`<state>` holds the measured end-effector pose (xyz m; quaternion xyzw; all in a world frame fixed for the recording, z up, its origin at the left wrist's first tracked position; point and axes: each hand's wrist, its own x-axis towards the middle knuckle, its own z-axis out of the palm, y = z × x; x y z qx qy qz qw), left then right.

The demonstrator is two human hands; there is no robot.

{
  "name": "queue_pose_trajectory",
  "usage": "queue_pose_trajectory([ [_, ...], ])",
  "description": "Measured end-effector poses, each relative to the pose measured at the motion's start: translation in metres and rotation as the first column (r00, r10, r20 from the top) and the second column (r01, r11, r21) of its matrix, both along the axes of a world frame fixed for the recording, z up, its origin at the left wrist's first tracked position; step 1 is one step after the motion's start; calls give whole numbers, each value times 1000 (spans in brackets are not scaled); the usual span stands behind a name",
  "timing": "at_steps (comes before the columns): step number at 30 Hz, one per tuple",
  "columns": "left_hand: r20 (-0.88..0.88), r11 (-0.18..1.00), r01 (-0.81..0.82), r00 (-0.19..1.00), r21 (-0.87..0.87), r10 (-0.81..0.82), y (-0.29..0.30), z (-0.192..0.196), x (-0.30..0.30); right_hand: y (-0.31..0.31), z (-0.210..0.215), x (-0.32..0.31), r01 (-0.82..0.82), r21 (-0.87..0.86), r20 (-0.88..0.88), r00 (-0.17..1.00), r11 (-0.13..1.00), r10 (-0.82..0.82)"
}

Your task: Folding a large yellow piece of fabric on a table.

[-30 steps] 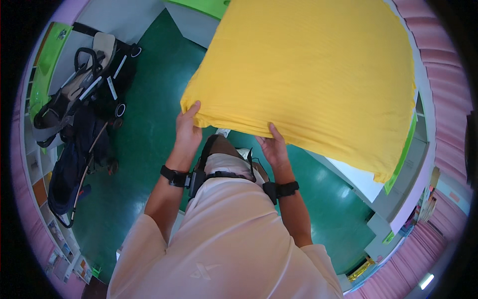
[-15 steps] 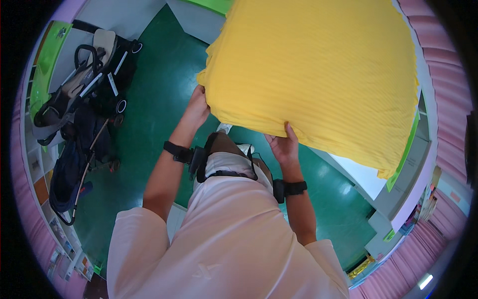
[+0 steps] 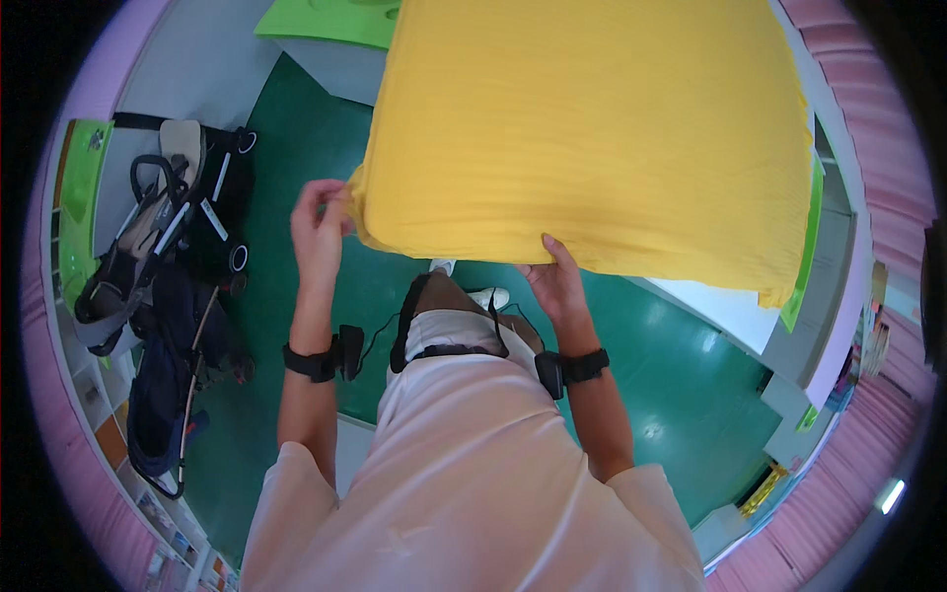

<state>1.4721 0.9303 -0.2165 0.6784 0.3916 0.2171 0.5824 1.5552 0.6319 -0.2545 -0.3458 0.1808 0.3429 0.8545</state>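
Note:
A large yellow ribbed sheet point(image 3: 592, 138) lies spread over a flat raised surface in front of me, and its near edge hangs in soft folds. At its near left side my left hand point(image 3: 320, 225) pinches a bit of the edge and draws it outward. My right hand point(image 3: 558, 288) grips the middle of the near edge, thumb on top and the other fingers partly hidden under the cloth. At the near right, a white surface point(image 3: 725, 314) shows from beneath the sheet.
Two strollers, one with a beige seat point(image 3: 158, 222) and one dark blue point(image 3: 158, 395), stand at the left on the green floor point(image 3: 286, 178). A green-topped cabinet point(image 3: 330, 22) is at the far left of the sheet. Pink curtains point(image 3: 883, 109) hang at the right.
My left hand has moved left, pulling the sheet's edge out from its corner. The cloth looks smoother along that side. My right hand keeps its hold, and the view has shifted slightly.

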Motion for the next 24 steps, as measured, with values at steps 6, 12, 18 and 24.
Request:
queue_pose_trajectory([
  [6, 29, 802, 370, 914, -469, -405, -20, 10, 28, -9, -1, 1, -28, -10, 39, 999, 1000, 28],
  [12, 203, 591, 374, 919, -715, -337, -40, 29, 44, -15, 9, -2, 103, -2, 63, 993, 995, -102],
  [18, 363, 398, 478, 871, -783, -331, -79, -3, 59, -47, 6, -13, -282, -21, -159, 948, 959, 275],
  [24, 474, 232, 641, 723, -732, -502, -109, -12, 80, -30, 37, -28, -437, 208, -72, 885, 875, 460],
])
